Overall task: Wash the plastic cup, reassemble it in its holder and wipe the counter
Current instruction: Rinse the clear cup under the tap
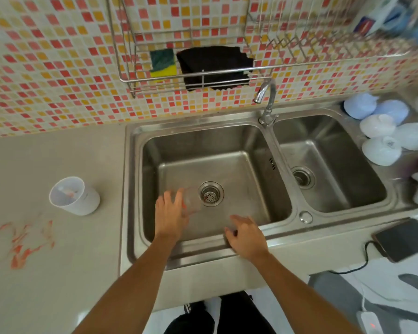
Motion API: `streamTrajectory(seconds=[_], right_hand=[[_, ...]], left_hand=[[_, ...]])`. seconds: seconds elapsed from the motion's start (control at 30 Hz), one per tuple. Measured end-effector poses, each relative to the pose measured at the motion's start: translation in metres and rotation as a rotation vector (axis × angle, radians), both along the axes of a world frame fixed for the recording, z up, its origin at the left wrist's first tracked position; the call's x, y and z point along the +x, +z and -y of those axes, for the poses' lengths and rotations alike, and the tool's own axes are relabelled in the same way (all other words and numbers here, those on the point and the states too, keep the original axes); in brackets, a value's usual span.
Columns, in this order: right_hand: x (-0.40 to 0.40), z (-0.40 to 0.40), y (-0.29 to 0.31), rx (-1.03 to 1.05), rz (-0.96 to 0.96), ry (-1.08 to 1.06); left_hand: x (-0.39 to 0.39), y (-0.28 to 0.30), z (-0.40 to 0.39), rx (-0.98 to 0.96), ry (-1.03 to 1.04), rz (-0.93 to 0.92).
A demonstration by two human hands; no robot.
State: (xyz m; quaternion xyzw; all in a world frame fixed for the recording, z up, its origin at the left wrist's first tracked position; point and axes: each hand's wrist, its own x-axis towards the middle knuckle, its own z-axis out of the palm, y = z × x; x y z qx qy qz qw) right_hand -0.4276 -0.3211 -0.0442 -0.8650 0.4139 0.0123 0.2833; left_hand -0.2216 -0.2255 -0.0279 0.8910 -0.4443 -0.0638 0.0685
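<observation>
My left hand (170, 214) sits at centre frame, low over the left basin, fingers wrapped around a clear plastic cup (191, 200). The cup lies tilted on its side with its far end just beside the drain strainer (211, 192); I judge this position puts it under the tap's reach and lets runoff go straight down the drain. My right hand (245, 235) hovers at the near rim of the sink (285, 214), fingers loosely spread and holding nothing, presumably free to work the tap (266, 97) or fetch a scrubber.

At left of frame, a white holder (74, 196) stands upright on the surface (58, 153), well apart from the cup; keeping it out of the basin keeps it dry for reassembly. Below it, lower left, orange-red smears (24, 244) mark the surface and remain to be wiped.

Above the sink, a wire rack (196, 75) on the mosaic-tiled wall carries a green-and-yellow sponge (162, 62) and a dark cloth (214, 66), both within reach. The tap is not visibly running. At right of frame, several pale rounded items (381, 131) crowd the drainboard, and a dark phone (403, 238) with a cable rests on the near ledge.
</observation>
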Motion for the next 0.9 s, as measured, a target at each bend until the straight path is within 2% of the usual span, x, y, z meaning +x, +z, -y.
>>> streamTrajectory(seconds=[0.13,0.23,0.33,0.5,0.57,0.77,0.9], right_hand=[[0.002,0.009,0.005,0.234,0.065,-0.169],[0.004,0.037,0.020,0.302,0.140,-0.253],[0.011,0.095,0.045,0.249,0.233,-0.325],[0.029,0.210,0.088,0.153,0.492,-0.430],[0.038,0.250,0.099,0.132,0.491,-0.454],[0.068,0.307,0.089,0.103,0.307,-0.191],[0.077,0.314,0.071,0.015,0.217,0.026]], left_hand=[[-0.005,0.021,0.036,-0.143,0.056,-0.225],[-0.009,0.039,0.071,-0.231,0.082,-0.383],[-0.012,0.056,0.112,-0.328,0.120,-0.505],[-0.015,0.076,0.178,-0.442,0.083,-0.632],[-0.018,0.088,0.199,-0.465,0.064,-0.681],[-0.023,0.080,0.239,-0.548,0.115,-0.816],[-0.027,0.084,0.252,-0.602,0.166,-0.822]])
